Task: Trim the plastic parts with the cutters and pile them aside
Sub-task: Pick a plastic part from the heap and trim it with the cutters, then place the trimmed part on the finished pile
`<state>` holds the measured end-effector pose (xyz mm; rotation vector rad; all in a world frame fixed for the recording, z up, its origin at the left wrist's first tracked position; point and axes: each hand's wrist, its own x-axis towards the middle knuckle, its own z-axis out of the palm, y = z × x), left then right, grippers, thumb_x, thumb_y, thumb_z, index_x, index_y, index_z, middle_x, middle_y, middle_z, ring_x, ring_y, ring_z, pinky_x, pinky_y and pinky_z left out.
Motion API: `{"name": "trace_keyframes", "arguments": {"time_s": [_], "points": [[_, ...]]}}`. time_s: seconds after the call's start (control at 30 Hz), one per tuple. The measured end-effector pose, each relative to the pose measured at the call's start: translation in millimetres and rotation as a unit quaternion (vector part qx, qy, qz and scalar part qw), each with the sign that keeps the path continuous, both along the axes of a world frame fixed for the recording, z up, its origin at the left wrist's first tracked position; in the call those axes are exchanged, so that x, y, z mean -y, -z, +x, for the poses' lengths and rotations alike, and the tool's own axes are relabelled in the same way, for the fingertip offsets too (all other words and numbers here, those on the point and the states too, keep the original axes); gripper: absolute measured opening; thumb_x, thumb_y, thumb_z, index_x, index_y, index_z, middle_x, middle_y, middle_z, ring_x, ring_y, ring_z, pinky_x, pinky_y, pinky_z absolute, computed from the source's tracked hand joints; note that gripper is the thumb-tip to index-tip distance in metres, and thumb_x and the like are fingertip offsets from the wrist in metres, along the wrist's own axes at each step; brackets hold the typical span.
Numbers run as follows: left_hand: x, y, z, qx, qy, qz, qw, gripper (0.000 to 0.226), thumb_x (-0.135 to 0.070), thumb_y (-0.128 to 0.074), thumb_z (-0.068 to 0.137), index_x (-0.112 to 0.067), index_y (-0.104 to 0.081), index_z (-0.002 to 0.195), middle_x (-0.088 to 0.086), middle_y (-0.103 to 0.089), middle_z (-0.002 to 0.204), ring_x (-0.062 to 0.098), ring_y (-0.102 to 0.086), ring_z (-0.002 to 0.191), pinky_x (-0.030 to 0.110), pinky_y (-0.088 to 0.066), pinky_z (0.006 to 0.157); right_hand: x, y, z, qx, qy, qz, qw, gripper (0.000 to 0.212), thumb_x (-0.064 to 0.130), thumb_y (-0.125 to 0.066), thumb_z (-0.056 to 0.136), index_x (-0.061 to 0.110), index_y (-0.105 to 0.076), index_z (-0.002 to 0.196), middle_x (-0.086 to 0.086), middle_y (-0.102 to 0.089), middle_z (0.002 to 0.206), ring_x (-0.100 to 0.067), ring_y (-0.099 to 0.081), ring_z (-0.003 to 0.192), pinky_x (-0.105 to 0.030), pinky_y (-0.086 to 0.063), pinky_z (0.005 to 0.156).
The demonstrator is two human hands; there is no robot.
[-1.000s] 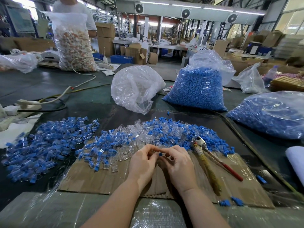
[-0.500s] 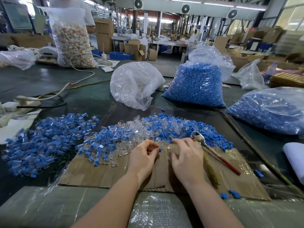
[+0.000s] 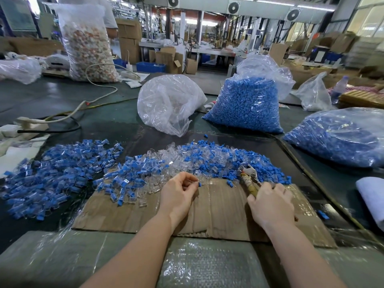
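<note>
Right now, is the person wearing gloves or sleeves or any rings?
No. The left hand and right hand are bare, with no gloves. Both forearms are bare as far as the picture shows, with no sleeves, watch or bracelet. No rings show.

Blue & clear parts (image 3: pixel 207 161) ahead of hands, brown cardboard (image 3: pixel 218 208) under them, blue-filled clear bags (image 3: pixel 247 107) beyond, cutters (image 3: pixel 248 176) w/ yellowish handle by right hand.
</note>
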<state>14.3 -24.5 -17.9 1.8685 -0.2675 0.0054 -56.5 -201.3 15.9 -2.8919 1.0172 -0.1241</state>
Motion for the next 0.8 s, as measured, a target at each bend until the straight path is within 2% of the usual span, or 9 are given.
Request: {"name": "trace_keyframes", "arguments": {"time_s": [0.1, 0.17, 0.23, 0.3, 0.4, 0.53, 0.63, 0.7, 0.8], "points": [[1, -1, 2, -0.039, -0.002, -0.064, 0.997, 0.009, -0.006, -0.061, 0.087, -0.014, -0.064, 0.088, 0.007, -0.065, 0.079, 0.012, -0.059, 0.068, 0.017, -0.049, 0.061, -7, -7, -3, 0.025, -0.053, -0.012, 0.998, 0.033, 0.042, -0.042, 0.095, 0.013, -0.045, 0.110, -0.011, -0.047, 0.120, -0.026, -0.043, 0.113, -0.035, -0.038, 0.095], [1, -3, 6, -0.081, 0.000, -0.115, 0.990, 0.009, -0.004, -0.061, 0.087, -0.012, -0.064, 0.087, 0.010, -0.064, 0.079, 0.014, -0.060, 0.067, 0.024, -0.052, 0.062, -15, -15, -3, 0.044, -0.120, 0.017, 0.992, 0.028, 0.043, -0.038, 0.096, 0.017, -0.045, 0.102, -0.004, -0.051, 0.109, -0.020, -0.047, 0.103, -0.032, -0.041, 0.091], [1, -6, 10, -0.125, -0.004, -0.165, 0.978, 0.011, -0.003, -0.060, 0.087, -0.014, -0.064, 0.086, 0.007, -0.065, 0.075, 0.011, -0.060, 0.060, 0.021, -0.049, 0.052, -26, -23, -2, 0.058, -0.167, 0.123, 0.976, 0.023, 0.040, -0.040, 0.096, 0.020, -0.045, 0.088, 0.001, -0.052, 0.092, -0.015, -0.048, 0.083, -0.028, -0.040, 0.070], [2, -9, 12, -0.161, -0.005, -0.220, 0.962, 0.012, -0.001, -0.059, 0.087, -0.012, -0.064, 0.084, 0.007, -0.065, 0.072, 0.007, -0.059, 0.052, 0.017, -0.044, 0.044, -35, -28, -1, 0.052, -0.184, 0.278, 0.941, 0.021, 0.034, -0.046, 0.094, 0.018, -0.048, 0.081, 0.001, -0.051, 0.083, -0.014, -0.047, 0.071, -0.027, -0.035, 0.061], [2, -13, 12, -0.179, -0.002, -0.249, 0.952, 0.008, -0.001, -0.059, 0.087, -0.007, -0.064, 0.087, 0.008, -0.065, 0.070, 0.007, -0.060, 0.047, 0.016, -0.043, 0.040, -42, -33, -3, 0.044, -0.183, 0.420, 0.888, 0.022, 0.028, -0.052, 0.090, 0.016, -0.052, 0.072, -0.002, -0.050, 0.077, -0.016, -0.049, 0.068, -0.030, -0.036, 0.064], [-1, -15, 12, -0.180, 0.001, -0.234, 0.955, 0.006, -0.003, -0.059, 0.088, -0.006, -0.063, 0.091, 0.009, -0.066, 0.073, 0.010, -0.063, 0.049, 0.018, -0.046, 0.042, -42, -36, -6, -0.004, -0.188, 0.434, 0.881, 0.018, 0.025, -0.053, 0.088, 0.015, -0.051, 0.073, -0.001, -0.046, 0.081, -0.014, -0.047, 0.068, -0.026, -0.037, 0.062], [-2, -16, 12, -0.178, -0.005, -0.218, 0.960, 0.007, -0.002, -0.058, 0.088, -0.005, -0.063, 0.092, 0.010, -0.065, 0.077, 0.005, -0.061, 0.048, 0.014, -0.045, 0.043, -38, -38, -7, -0.021, -0.171, 0.489, 0.855, 0.004, 0.013, -0.057, 0.081, 0.010, -0.054, 0.082, -0.005, -0.051, 0.079, -0.017, -0.053, 0.069, -0.033, -0.042, 0.068], [-1, -17, 12, -0.177, -0.007, -0.211, 0.961, 0.007, -0.001, -0.058, 0.088, -0.005, -0.063, 0.091, 0.011, -0.064, 0.079, 0.003, -0.061, 0.047, 0.012, -0.045, 0.044, -37, -38, -6, -0.035, -0.164, 0.516, 0.840, 0.011, 0.006, -0.055, 0.078, 0.009, -0.054, 0.088, -0.009, -0.053, 0.082, -0.021, -0.054, 0.074, -0.038, -0.043, 0.071], [0, -18, 12, -0.180, -0.011, -0.209, 0.961, 0.007, -0.001, -0.058, 0.088, -0.006, -0.063, 0.089, 0.011, -0.064, 0.078, 0.003, -0.060, 0.046, 0.013, -0.045, 0.044, -37, -37, -4, -0.044, -0.175, 0.513, 0.839, 0.012, 0.005, -0.051, 0.072, 0.011, -0.051, 0.082, -0.013, -0.052, 0.087, -0.026, -0.054, 0.080, -0.042, -0.042, 0.075]]}}
